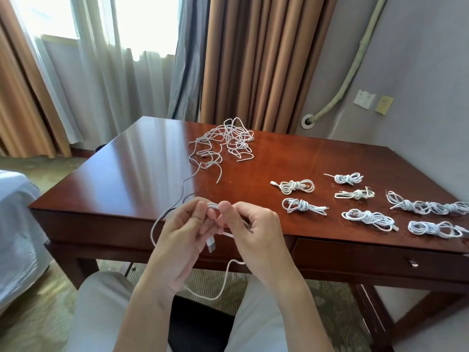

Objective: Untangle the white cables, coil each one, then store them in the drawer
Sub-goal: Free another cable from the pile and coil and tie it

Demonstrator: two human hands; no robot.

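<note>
My left hand (pixel 181 235) and my right hand (pixel 253 231) are raised together in front of the table's near edge, both pinching one white cable (pixel 212 206) folded into a small loop between them. Its USB plug (pixel 211 244) hangs below my fingers. The cable's free length trails off the table edge and back to a tangled pile of white cables (pixel 224 142) at the far middle of the dark wooden table (pixel 127 168). Several coiled and tied white cables (pixel 298 186) lie in rows on the table's right half. The drawer (pixel 375 257) under the right front edge is closed.
Brown and sheer curtains hang behind the table. A grey wall with outlets (pixel 365 98) and a padded pipe is on the right. A white-covered bed (pixel 15 224) sits at the left. My lap and a dark chair seat fill the bottom.
</note>
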